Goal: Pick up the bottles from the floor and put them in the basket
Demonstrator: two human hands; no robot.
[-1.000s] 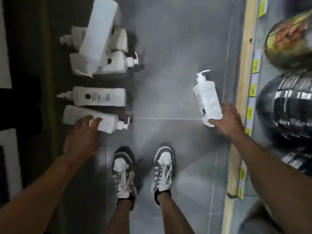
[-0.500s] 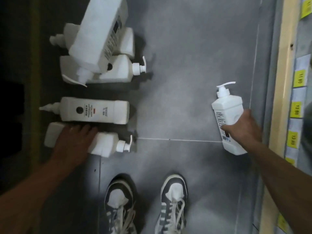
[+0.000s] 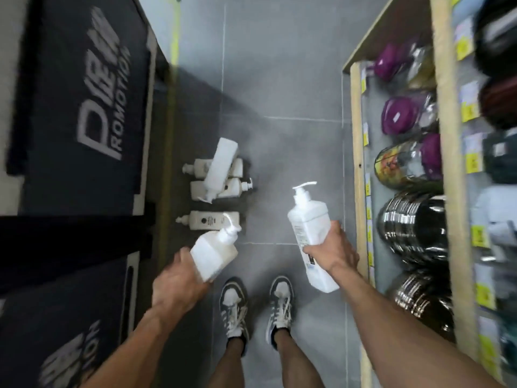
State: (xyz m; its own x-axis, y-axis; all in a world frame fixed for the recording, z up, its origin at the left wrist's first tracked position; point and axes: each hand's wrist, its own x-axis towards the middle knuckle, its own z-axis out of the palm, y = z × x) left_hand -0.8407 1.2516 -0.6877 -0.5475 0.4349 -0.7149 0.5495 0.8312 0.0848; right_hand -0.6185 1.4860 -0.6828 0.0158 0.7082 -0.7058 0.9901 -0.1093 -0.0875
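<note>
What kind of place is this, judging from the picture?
Probably a shop aisle: a wooden shelf edged with small yellow price tags, purple-lidded containers stocked on it, and a black sign reading PROMOTION.

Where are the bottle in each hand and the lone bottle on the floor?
Left-hand pump bottle (image 3: 214, 256): head view, white body.
Right-hand pump bottle (image 3: 307, 222): head view, upper body.
Lone floor bottle (image 3: 208, 220): head view, labelled side.

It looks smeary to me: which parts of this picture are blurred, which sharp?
Head view: the black printed banner and the wooden shelf smear toward the edges; the white plastic pump bottle in the right hand looks sharper.
</note>
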